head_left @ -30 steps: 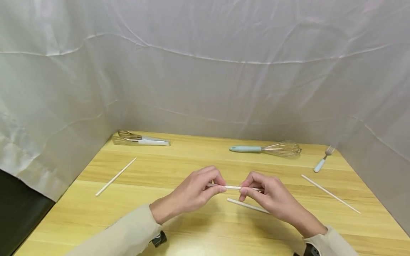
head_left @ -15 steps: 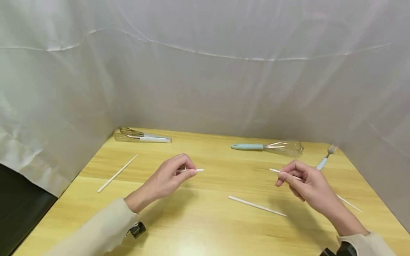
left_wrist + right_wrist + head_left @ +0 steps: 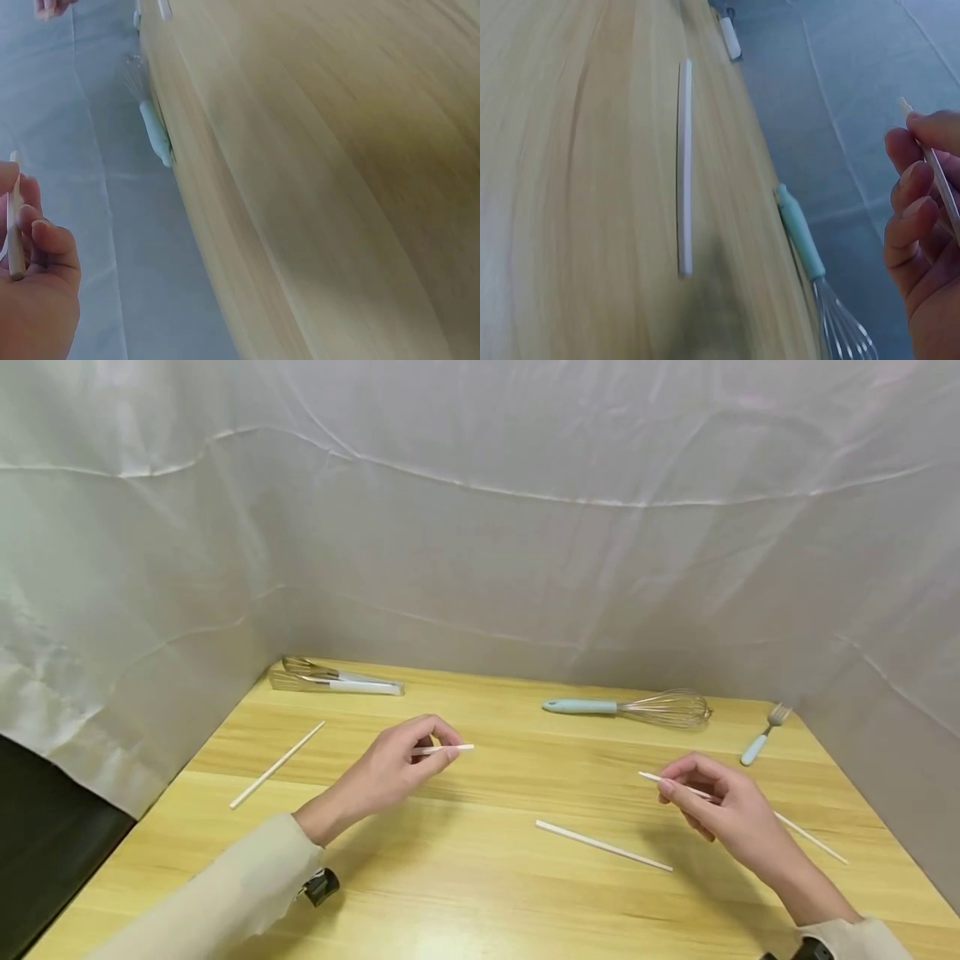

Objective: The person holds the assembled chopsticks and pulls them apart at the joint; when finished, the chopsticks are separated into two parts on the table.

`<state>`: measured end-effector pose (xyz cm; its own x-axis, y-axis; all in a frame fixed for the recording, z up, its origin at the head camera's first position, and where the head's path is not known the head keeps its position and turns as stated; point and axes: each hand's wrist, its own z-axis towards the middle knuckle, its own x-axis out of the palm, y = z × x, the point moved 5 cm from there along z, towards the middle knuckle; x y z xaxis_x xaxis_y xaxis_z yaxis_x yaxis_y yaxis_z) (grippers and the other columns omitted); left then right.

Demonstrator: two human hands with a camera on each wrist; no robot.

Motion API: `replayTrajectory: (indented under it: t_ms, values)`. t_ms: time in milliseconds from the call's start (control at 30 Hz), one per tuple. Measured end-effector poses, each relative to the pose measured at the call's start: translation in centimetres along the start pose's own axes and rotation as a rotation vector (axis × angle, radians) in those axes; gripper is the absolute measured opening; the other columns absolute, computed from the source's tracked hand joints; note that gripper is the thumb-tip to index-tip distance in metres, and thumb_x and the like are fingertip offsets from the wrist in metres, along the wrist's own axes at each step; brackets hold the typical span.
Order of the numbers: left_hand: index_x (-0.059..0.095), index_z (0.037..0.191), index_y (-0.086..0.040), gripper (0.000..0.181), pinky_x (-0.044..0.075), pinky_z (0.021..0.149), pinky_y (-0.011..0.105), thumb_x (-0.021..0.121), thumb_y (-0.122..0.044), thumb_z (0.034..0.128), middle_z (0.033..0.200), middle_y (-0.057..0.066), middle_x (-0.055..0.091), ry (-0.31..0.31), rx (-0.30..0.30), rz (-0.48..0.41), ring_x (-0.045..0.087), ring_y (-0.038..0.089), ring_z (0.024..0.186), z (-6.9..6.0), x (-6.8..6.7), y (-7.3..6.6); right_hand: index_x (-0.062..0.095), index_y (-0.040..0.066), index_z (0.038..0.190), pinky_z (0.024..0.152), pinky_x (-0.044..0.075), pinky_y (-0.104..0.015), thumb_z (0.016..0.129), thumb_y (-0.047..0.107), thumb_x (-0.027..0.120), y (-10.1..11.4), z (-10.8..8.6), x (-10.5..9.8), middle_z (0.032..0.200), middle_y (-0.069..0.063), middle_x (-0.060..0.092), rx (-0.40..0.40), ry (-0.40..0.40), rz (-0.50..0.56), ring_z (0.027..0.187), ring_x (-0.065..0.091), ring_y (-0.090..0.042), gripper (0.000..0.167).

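Observation:
My left hand [image 3: 401, 764] pinches a slim white chopstick [image 3: 467, 747] above the table, its short tip sticking out past thumb and forefinger. In the left wrist view that chopstick [image 3: 15, 225] runs down toward the palm. On the right side, my right hand [image 3: 723, 802] holds another white chopstick [image 3: 648, 776] between thumb and fingers, also raised off the table. Between the hands, nearer to me, a white chopstick [image 3: 603, 845] lies on the wood. One more chopstick [image 3: 277, 764] lies at the left, and another [image 3: 813, 839] is partly hidden behind the right hand.
Tongs [image 3: 337, 682] with white handles lie at the back left of the wooden table [image 3: 450, 893]. A whisk [image 3: 626, 707] with a light blue handle lies at the back, and a small fork [image 3: 765, 735] at the back right. Grey cloth [image 3: 480, 568] hangs behind and at the sides.
Both hands were together at the middle a second ago, gripping white sticks that met. They have since moved apart to left and right, each with a chopstick; the last half second shows little movement.

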<state>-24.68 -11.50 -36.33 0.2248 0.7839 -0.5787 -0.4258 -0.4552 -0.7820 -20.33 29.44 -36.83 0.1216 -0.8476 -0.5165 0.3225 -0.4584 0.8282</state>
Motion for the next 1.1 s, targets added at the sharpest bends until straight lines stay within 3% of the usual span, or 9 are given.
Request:
replayTrajectory:
  t_ms: [100,200,300,400,633,767,1100]
  values:
    - [0.074,0.117,-0.018,0.010,0.047,0.066,0.026,0.069,-0.021,0.1088,0.097,-0.002,0.066,0.009,0.000,0.013,0.053,0.014,0.076,0.1,-0.2,0.4,0.067,0.006,0.117,0.045,0.043,-0.035,0.110,0.007,0.063,-0.5,-0.2,-0.5,0.092,0.006,0.073,-0.007,0.000,-0.016,0.056,0.050,-0.018,0.008]
    - [0.075,0.119,-0.018,0.012,0.055,0.081,0.029,0.068,-0.021,0.1092,0.110,-0.005,0.073,0.022,0.007,0.034,0.063,0.015,0.094,0.2,-0.4,0.7,0.067,0.006,0.117,0.045,0.044,-0.035,0.110,0.006,0.063,-0.9,-0.4,-0.8,0.092,0.007,0.073,-0.011,-0.002,-0.027,0.058,0.051,-0.017,0.008]
    - [0.076,0.118,-0.019,0.013,0.058,0.095,0.036,0.068,-0.022,0.1098,0.117,-0.007,0.074,0.040,0.007,0.052,0.065,0.015,0.107,0.4,-0.6,0.9,0.068,0.008,0.116,0.045,0.044,-0.035,0.110,0.007,0.064,-1.1,-0.6,-1.1,0.085,0.007,0.068,0.002,-0.010,-0.033,0.058,0.051,-0.017,0.008]
    - [0.077,0.117,-0.021,0.011,0.058,0.098,0.040,0.068,-0.023,0.1095,0.117,-0.008,0.074,0.056,0.000,0.069,0.065,0.015,0.108,0.5,-0.7,1.1,0.070,0.009,0.117,0.045,0.043,-0.035,0.109,0.008,0.066,-1.4,-0.7,-1.4,0.078,0.004,0.060,0.009,-0.017,-0.043,0.056,0.050,-0.019,0.009]
    - [0.077,0.114,-0.022,0.009,0.056,0.097,0.041,0.071,-0.024,0.1082,0.111,-0.010,0.074,0.067,-0.009,0.110,0.063,0.014,0.104,0.5,-0.9,1.6,0.072,0.010,0.119,0.045,0.043,-0.034,0.109,0.009,0.066,-2.1,-1.1,-1.7,0.073,0.002,0.054,0.017,-0.020,-0.063,0.054,0.047,-0.021,0.012]
    - [0.074,0.111,-0.024,0.005,0.054,0.095,0.039,0.071,-0.026,0.1079,0.106,-0.009,0.071,0.061,-0.027,0.128,0.062,0.015,0.103,0.4,-1.1,1.9,0.071,0.007,0.124,0.045,0.043,-0.034,0.111,0.009,0.063,-2.4,-1.2,-1.9,0.079,0.000,0.060,0.008,-0.013,-0.068,0.055,0.047,-0.021,0.016]
    - [0.074,0.108,-0.023,0.005,0.049,0.086,0.032,0.073,-0.027,0.1065,0.099,-0.009,0.070,-0.012,-0.017,0.229,0.058,0.012,0.097,0.1,-1.7,2.5,0.073,0.010,0.125,0.049,0.047,-0.033,0.111,0.012,0.064,-2.9,-1.4,-2.5,0.087,0.000,0.065,0.027,-0.034,-0.121,0.059,0.053,-0.021,0.017]
